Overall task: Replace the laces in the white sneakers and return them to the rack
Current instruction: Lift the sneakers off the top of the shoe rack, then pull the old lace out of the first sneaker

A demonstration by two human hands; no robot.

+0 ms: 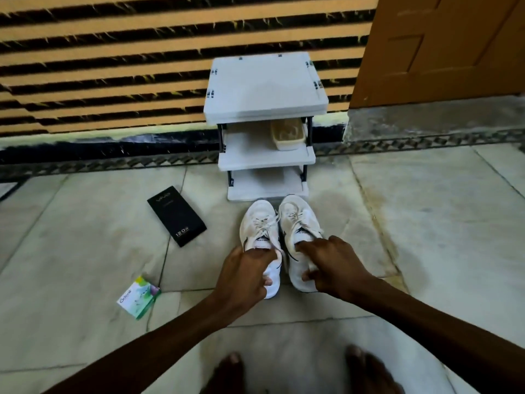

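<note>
The left hand's fingers curl into the left sneaker's collar. The right hand pinches the right sneaker's heel. Both stand on the floor, touching the white rack. They are probably light and soft-sided, with the heel collar the firmest hold. A black box reads "vivo 120W"; a green box reads "Odonil".

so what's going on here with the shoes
A person leans over the floor in front of a white rack. The left hand grips the heel end of the left sneaker, and the right hand grips the right sneaker. Both sneakers have laces in. A black box and a small green packet lie off to the left.
</note>
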